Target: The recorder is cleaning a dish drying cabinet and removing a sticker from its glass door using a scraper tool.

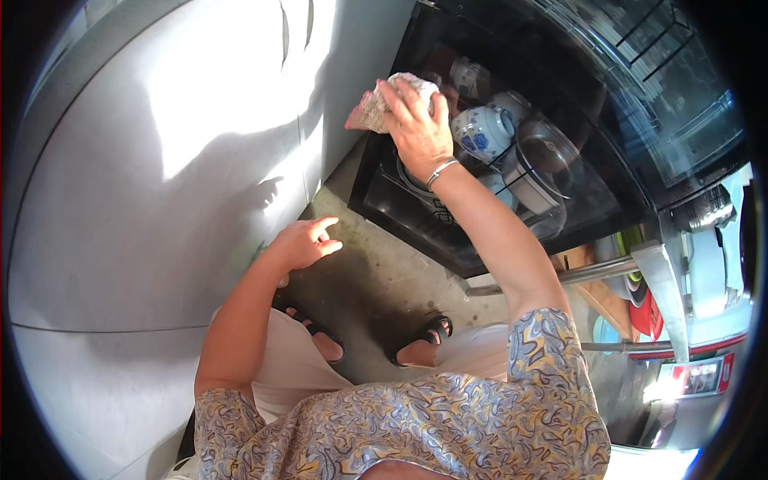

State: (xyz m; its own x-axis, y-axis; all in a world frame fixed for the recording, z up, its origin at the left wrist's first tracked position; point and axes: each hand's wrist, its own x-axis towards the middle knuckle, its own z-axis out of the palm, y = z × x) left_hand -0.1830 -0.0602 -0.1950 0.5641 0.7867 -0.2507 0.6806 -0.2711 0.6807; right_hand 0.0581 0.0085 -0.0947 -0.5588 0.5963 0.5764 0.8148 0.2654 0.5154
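Observation:
My right hand [420, 129], with a silver bracelet at its wrist, presses a crumpled, pink-edged cloth [372, 114] near the left side of a black cabinet's glass door [408, 222]. Behind the glass, blue-and-white bowls [480, 132] and a clear container with a dark rim [534, 192] sit on a wire rack. My left hand [303, 243] hangs in the air by the pale wall, holding nothing, its index finger and thumb apart. Whether the cloth touches the glass or only the door's frame is partly hidden by my fingers.
A pale tiled wall [120, 240] in bright sunlight rises on the left. Stained concrete floor [372, 258] lies between it and the cabinet. At the right stands a metal-legged rack [663, 294] with boards and a red item [645, 318]. My sandalled feet [420, 348] are below.

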